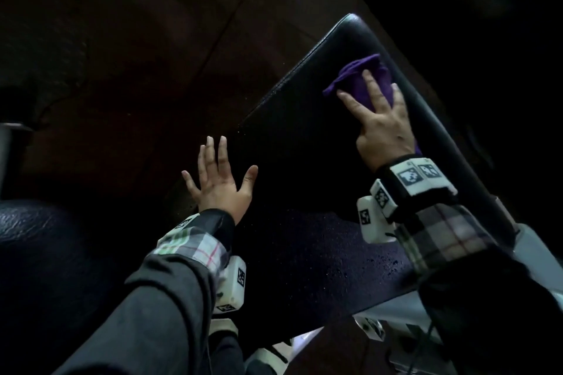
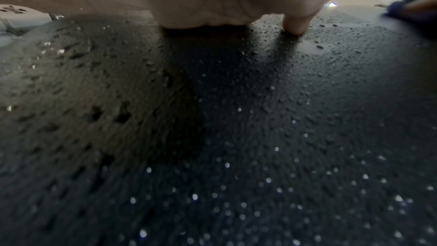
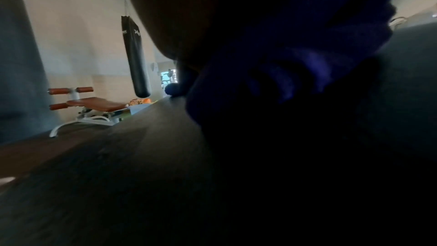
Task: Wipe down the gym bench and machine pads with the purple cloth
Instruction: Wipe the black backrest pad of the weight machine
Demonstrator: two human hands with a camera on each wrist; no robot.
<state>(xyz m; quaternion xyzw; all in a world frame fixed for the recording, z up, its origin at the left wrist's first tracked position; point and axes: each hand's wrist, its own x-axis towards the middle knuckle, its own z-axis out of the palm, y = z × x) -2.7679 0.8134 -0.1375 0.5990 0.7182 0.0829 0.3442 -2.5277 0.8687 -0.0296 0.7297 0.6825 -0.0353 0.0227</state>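
A long black bench pad (image 1: 304,137) runs from the lower middle up to the right in the head view, beaded with fine droplets (image 2: 236,156). My right hand (image 1: 377,113) lies flat on the purple cloth (image 1: 359,73) near the pad's far end, fingers spread and straight, pressing it down. The same cloth (image 3: 307,35) fills the right wrist view as a dark blue-purple bunch under the palm. My left hand (image 1: 219,173) rests open at the pad's left edge, fingers spread. Its thumb tip (image 2: 295,27) touches the wet pad, and the cloth (image 2: 409,10) shows at far right.
A brown wood-look floor (image 1: 137,55) lies left of the bench. A second dark padded seat (image 1: 39,228) sits at lower left. The white bench frame (image 1: 536,250) shows at lower right. Across the room stand a brown-padded bench (image 3: 94,106) and a hanging black punching bag (image 3: 134,57).
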